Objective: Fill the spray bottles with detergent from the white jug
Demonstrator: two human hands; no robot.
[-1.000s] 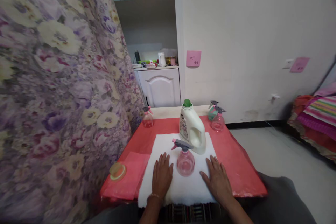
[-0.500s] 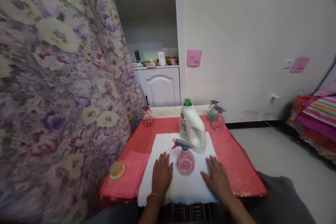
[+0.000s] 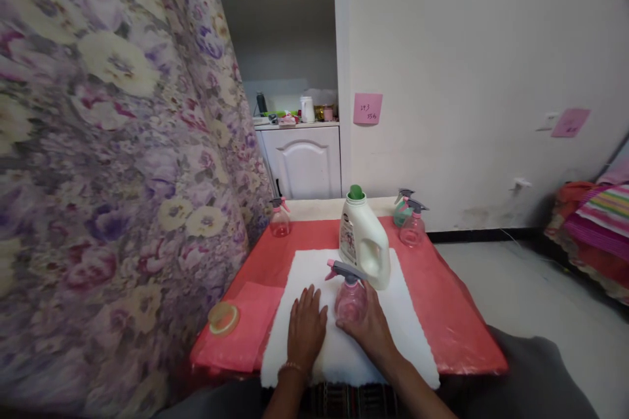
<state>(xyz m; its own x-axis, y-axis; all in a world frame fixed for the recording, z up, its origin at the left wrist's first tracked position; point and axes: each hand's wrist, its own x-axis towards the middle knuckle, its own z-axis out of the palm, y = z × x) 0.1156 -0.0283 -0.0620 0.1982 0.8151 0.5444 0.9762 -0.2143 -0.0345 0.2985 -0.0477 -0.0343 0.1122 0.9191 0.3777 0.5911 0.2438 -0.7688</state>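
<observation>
A clear pink spray bottle (image 3: 350, 304) with a grey and pink trigger head stands upright on a white cloth (image 3: 339, 357). My right hand (image 3: 372, 327) is wrapped round its body from the right, thumb in front and fingers behind. Flat on the cloth to the bottle's left lies my left hand (image 3: 307, 330), fingers stretched out and holding nothing. Just behind the spray bottle stands a large cream jug (image 3: 363, 236) with a handle and something green in its mouth.
A red-covered table (image 3: 466, 334) bears everything. At its back stand a pink spray bottle (image 3: 280, 221) on the left, and another pink one (image 3: 413, 229) beside a green one (image 3: 400, 213) on the right. A tape roll (image 3: 223, 319) lies front left, near a floral curtain (image 3: 122, 209).
My right hand has moved left from the cloth and closed round the pink spray bottle. My left hand stays flat. The view has shifted slightly.
</observation>
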